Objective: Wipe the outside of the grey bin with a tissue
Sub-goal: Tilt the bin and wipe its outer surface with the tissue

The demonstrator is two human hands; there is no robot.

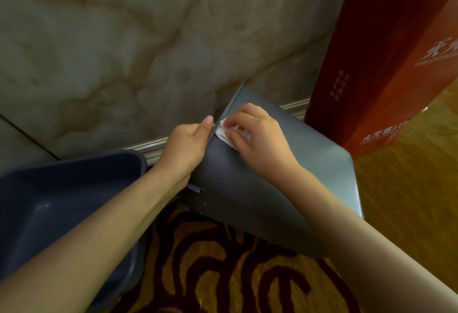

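The grey bin [260, 196] is tipped over on the carpet, its flat outer side facing up and its far edge against the wall. My left hand [188, 146] grips the bin's left edge, thumb along the rim. My right hand [257, 136] presses a crumpled white tissue [223, 132] onto the upper part of that outer side, close to the left hand. Most of the tissue is hidden under my fingers.
A dark blue plastic tub [62, 208] sits at the left, partly under my left forearm. A tall red paper bag [381, 64] stands at the right against the bin. A marble wall [124, 52] with a skirting strip is behind; patterned carpet [223, 268] lies below.
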